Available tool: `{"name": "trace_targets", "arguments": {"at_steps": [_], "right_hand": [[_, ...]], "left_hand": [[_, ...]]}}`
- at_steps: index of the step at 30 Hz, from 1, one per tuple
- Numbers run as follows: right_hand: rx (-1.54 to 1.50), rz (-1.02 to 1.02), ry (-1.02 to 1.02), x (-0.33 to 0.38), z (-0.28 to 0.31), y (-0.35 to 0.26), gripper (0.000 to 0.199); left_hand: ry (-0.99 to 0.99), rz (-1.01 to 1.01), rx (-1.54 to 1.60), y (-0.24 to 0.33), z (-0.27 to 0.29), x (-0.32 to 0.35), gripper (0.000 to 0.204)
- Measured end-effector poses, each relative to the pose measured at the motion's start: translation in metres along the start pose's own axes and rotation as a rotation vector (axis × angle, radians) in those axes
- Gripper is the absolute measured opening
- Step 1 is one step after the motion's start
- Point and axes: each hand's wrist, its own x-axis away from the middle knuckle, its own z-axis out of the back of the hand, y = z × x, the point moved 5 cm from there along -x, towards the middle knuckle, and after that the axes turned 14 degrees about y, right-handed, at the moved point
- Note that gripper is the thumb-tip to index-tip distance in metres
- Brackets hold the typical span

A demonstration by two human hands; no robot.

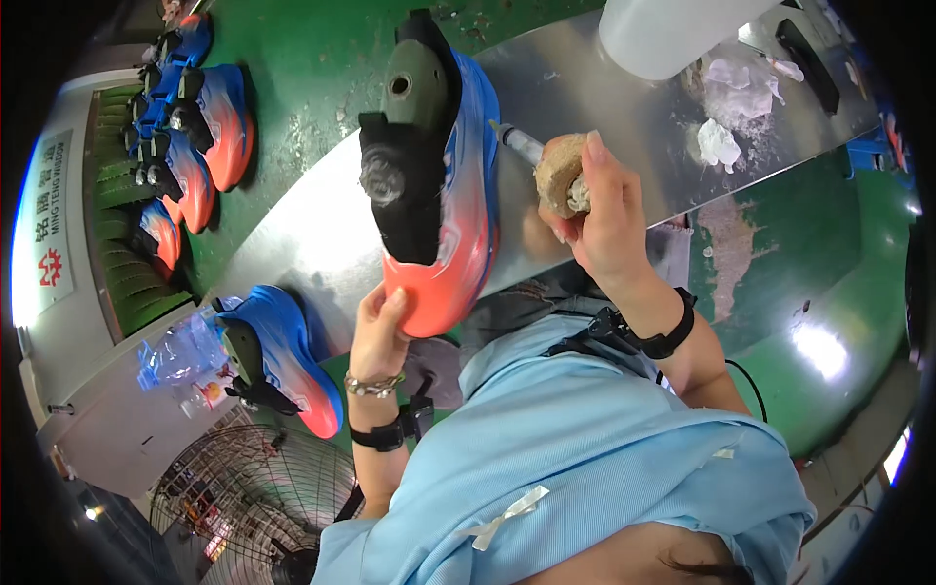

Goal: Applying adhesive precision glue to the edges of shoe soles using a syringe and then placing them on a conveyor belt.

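Observation:
A blue and coral running shoe (466, 210) stands toe toward me over the metal table, with a dark green shoe last (421, 88) and black fabric filling its opening. My left hand (382, 336) is closed on the coral toe, thumb on top. To the right of the shoe, my right hand (609, 210) wraps round a rough tan lump (560, 175), pale stuff showing in its hollow. A clear syringe (523, 146) sticks out from beside the lump, its tip near the shoe's blue side edge. Whether my fingers also hold the syringe is hidden.
A similar shoe (283, 356) lies at lower left by a clear plastic bottle (183, 353). Several more shoes (224, 122) line the far left. On the metal table (327, 210) are a white bucket (653, 39), white scraps (719, 144) and a black object (807, 66). A caged fan (244, 487) stands below.

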Motion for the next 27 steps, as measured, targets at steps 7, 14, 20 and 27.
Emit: {"name": "trace_targets", "arguments": {"at_steps": [7,14,20,27], "right_hand": [[-0.097,-0.058,0.014,0.008,0.005,-0.011,0.039],[0.023,-0.119,0.040,0.026,0.001,-0.031,0.044],[0.109,-0.168,0.176,0.055,0.015,-0.057,0.051],[0.291,-0.002,0.125,0.067,0.018,-0.080,0.056]], "left_hand": [[-0.296,0.014,0.074,-0.008,-0.053,0.005,0.051],[-0.353,0.002,0.245,-0.017,-0.068,0.005,0.055],[-0.514,0.169,0.455,-0.036,-0.089,-0.001,0.061],[-0.617,0.235,0.674,-0.042,-0.174,-0.008,0.084]]}}
